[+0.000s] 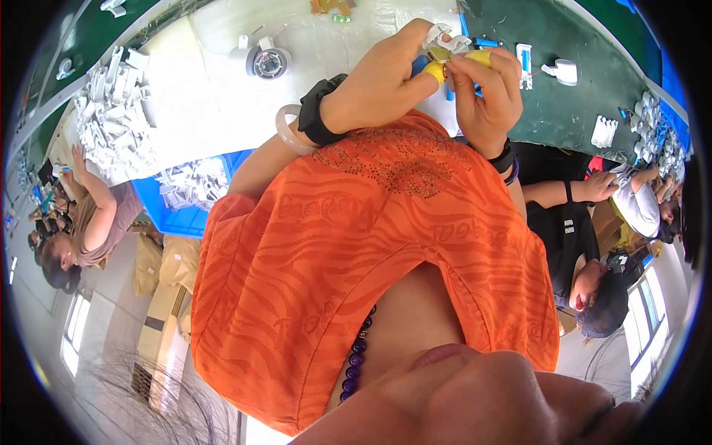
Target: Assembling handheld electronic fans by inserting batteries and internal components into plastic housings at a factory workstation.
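Observation:
My left hand [382, 85], with a black band and a pale bangle at the wrist, has its fingers closed on a small white plastic part [449, 38]. Close against it, the fingers of my right hand [486, 96] pinch at the same part from the other side. Yellow covers [434, 71] sit on some of the fingertips, and a blue one shows on the left hand. A small detail between the fingertips is too tiny to make out. Behind the hands lie blue pen-like tools [486, 42] on the green mat.
A round grey and white part with wires [268, 61] lies on the white tabletop [193, 96]. White plastic pieces [115, 111] are heaped at left, above a blue bin [182, 219]. On the green mat [556, 111] lies a white part [562, 72]. Co-workers sit on both sides.

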### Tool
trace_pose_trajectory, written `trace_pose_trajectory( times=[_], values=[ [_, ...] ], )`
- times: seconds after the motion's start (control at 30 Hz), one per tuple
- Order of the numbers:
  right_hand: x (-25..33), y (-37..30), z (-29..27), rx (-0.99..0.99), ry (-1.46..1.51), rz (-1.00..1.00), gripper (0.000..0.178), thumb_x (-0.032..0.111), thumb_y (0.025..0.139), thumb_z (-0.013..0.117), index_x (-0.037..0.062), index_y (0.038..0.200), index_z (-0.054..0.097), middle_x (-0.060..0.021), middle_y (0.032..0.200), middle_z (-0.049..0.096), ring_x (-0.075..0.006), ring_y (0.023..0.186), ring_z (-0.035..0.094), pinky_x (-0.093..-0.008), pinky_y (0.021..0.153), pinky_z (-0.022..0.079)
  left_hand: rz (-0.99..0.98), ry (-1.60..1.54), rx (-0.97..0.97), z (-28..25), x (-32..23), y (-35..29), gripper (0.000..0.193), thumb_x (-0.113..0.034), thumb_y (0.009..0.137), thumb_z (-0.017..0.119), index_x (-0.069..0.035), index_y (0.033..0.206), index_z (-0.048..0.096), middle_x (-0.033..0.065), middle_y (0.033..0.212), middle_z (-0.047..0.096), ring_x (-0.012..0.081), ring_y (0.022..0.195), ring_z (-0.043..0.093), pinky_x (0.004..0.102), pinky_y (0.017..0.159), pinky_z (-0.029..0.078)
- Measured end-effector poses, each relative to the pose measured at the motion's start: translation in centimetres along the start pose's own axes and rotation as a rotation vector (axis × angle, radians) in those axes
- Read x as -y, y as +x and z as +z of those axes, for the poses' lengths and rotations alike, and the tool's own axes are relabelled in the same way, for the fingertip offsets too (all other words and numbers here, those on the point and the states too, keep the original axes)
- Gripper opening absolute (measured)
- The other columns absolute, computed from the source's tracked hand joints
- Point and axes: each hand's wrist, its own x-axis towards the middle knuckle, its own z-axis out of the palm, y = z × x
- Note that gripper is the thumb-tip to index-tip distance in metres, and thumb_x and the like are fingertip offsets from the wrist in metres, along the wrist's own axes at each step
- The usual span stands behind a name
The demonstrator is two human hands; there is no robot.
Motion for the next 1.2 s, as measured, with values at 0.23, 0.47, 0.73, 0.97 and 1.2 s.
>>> trace_pose_trajectory(
  times=[0.23,0.47,0.73,0.97,1.2],
  values=[
    [-0.2,-0.1,-0.1,0.020,-0.038,-0.014,0.025,0.005,0.066,0.079,0.0120,0.088,0.070,-0.0040,0.083,0.057,-0.0250,0.082,0.056,-0.0349,0.077,0.044,0.201,0.038,-0.044,0.2,1.3,0.4,0.038,-0.010,0.090,0.051,-0.004,0.128,0.044,0.0032,0.084,0.057,0.0081,0.063,0.052,0.0228,0.056,0.043],
    [-0.4,-0.2,-0.2,0.034,-0.002,0.001,0.025,0.003,0.067,0.078,0.0118,0.089,0.070,-0.0052,0.085,0.056,-0.0264,0.084,0.055,-0.0355,0.077,0.044,0.044,-0.124,-0.041,0.3,-0.2,0.0,0.027,-0.012,0.090,0.053,0.003,0.112,0.047,0.0195,0.088,0.058,0.0323,0.077,0.059,0.0359,0.067,0.047],
    [-0.3,-0.2,0.0,0.041,0.009,-0.006,0.025,0.004,0.068,0.077,0.0117,0.090,0.069,-0.0053,0.085,0.056,-0.0263,0.083,0.054,-0.0359,0.077,0.043,0.055,0.025,-0.061,0.3,0.1,-0.2,0.027,-0.007,0.089,0.051,0.002,0.115,0.048,0.0210,0.090,0.059,0.0376,0.078,0.058,0.0373,0.069,0.048],
    [-0.6,-0.3,1.0,0.053,-0.012,0.014,0.026,0.003,0.068,0.074,0.0108,0.090,0.065,-0.0062,0.083,0.055,-0.0274,0.081,0.054,-0.0372,0.076,0.042,0.057,0.098,-0.139,0.5,0.5,0.3,0.025,-0.011,0.098,0.043,-0.004,0.118,0.056,0.0003,0.071,0.054,0.0074,0.058,0.046,0.0223,0.053,0.039],
    [-3.1,-0.3,0.2,0.169,-0.005,0.034,0.024,0.009,0.073,0.072,0.0113,0.096,0.064,-0.0062,0.089,0.060,-0.0269,0.088,0.058,-0.0385,0.082,0.042,-0.218,-0.045,-0.099,-1.0,1.4,2.1,0.026,-0.016,0.096,0.043,-0.004,0.113,0.059,0.0023,0.071,0.061,0.0106,0.054,0.053,0.0251,0.051,0.044]
  ],
)
